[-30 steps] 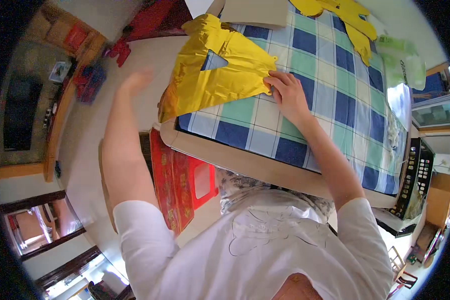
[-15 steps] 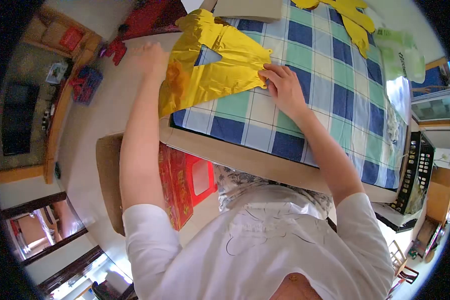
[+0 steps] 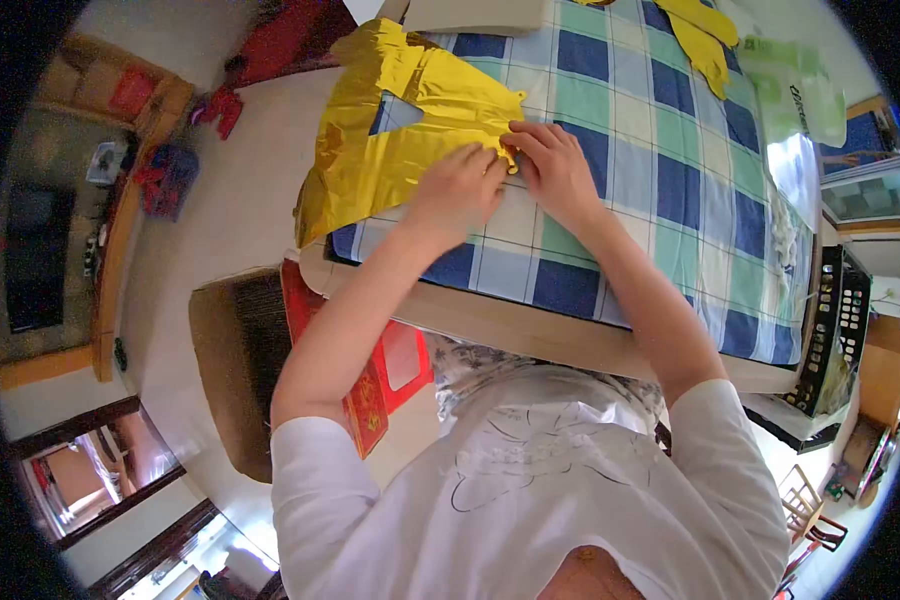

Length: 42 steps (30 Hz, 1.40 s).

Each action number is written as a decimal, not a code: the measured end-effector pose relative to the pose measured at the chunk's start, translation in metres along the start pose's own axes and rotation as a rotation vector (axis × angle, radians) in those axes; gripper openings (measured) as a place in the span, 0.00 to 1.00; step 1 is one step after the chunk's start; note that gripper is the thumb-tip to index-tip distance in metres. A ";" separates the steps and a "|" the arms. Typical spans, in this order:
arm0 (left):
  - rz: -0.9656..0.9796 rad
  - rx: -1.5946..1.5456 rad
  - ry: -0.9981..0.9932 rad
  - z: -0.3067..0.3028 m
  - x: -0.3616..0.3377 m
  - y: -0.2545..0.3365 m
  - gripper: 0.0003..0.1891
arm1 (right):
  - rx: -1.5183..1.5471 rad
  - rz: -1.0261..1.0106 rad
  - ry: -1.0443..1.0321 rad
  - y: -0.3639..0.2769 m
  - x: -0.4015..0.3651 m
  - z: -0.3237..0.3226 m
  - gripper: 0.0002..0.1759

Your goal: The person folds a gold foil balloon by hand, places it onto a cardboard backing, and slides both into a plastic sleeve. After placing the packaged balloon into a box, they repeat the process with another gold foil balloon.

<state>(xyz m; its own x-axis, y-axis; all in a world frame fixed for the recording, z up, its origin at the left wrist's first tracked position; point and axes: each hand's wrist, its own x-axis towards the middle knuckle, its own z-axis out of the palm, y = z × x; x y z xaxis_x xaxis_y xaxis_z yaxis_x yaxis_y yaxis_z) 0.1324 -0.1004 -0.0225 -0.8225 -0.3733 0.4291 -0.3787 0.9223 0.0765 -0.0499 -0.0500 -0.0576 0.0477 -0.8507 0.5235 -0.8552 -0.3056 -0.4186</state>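
A flat, shiny gold foil balloon (image 3: pixel 410 165) with a triangular cut-out lies over the corner of the bed, its left part hanging past the edge. My right hand (image 3: pixel 558 172) pinches the balloon's right end with thumb and forefinger. Close beside it, my left hand (image 3: pixel 457 195) has its fingers curled at that same end, covering part of the lower edge. Small tabs stick out along this end. Under both hands is a blue, green and white checked sheet (image 3: pixel 610 210).
More gold foil (image 3: pixel 705 45) lies at the bed's far side, near a green plastic bag (image 3: pixel 795 90). A cardboard piece (image 3: pixel 475 15) is at the far edge. Below the bed's near edge are a cardboard box (image 3: pixel 235 370) and a red stool (image 3: pixel 407 365).
My left hand has come from beyond the balloon's left side to its right end, beside my right hand. The balloon has shifted slightly left in view, its left part hanging lower.
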 end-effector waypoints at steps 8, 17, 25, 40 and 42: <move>-0.051 0.115 0.153 0.023 0.003 0.010 0.04 | 0.011 0.022 0.006 -0.001 -0.001 -0.001 0.17; -0.646 -0.494 -0.018 0.025 0.008 -0.015 0.10 | 0.076 0.052 0.064 -0.006 0.002 -0.006 0.30; -1.093 -1.507 0.263 0.026 0.005 -0.040 0.10 | 0.049 0.007 -0.003 -0.011 0.005 -0.010 0.32; -1.347 -1.363 0.980 -0.069 -0.051 -0.210 0.15 | -0.104 -0.003 -0.113 -0.001 -0.001 0.002 0.25; -1.258 -1.211 0.902 -0.082 -0.087 -0.270 0.11 | -0.107 -0.012 -0.110 -0.001 -0.001 0.002 0.24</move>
<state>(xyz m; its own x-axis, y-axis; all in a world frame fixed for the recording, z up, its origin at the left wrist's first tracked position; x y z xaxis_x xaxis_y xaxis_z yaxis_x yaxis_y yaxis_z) 0.3410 -0.3090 -0.0070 0.2038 -0.9710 -0.1251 0.2851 -0.0634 0.9564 -0.0483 -0.0494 -0.0591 0.1098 -0.8907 0.4412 -0.9041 -0.2739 -0.3279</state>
